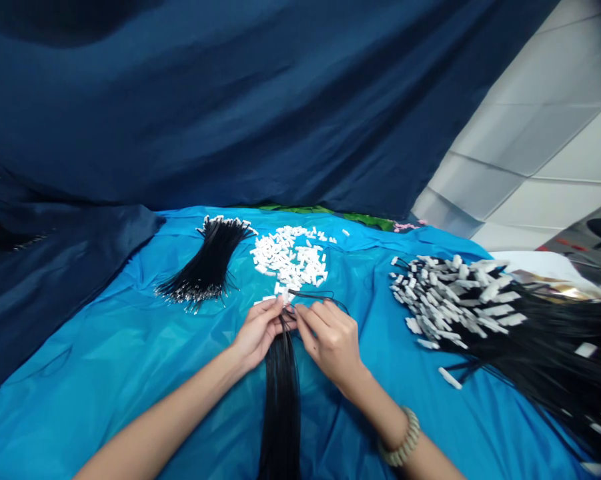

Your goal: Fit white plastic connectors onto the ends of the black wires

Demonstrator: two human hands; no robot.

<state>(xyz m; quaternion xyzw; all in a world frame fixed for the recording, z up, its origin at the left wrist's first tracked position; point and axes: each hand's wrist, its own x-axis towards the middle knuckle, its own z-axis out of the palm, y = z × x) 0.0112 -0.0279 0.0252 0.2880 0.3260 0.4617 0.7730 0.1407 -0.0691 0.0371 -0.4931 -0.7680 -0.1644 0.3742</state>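
My left hand (261, 333) is closed at the centre, its thumb and fingers pinching a small white connector (285, 293). Close beside it on the right, my right hand (330, 337) is closed with its fingertips on a thin black wire (313, 295). The fingertips nearly meet, and they partly hide the wire ends. Below them a long bundle of black wires (281, 413) hangs down toward the front edge. Just beyond my hands lies a loose pile of white connectors (290, 257). A beaded bracelet is on my right wrist.
A blue cloth (180, 380) covers the work surface. At the back left rests a tied-looking bunch of black wires (210, 257) with white and metallic ends. Many black wires with white connectors (455, 300) are heaped on the right. Dark blue fabric (230, 100) hangs behind.
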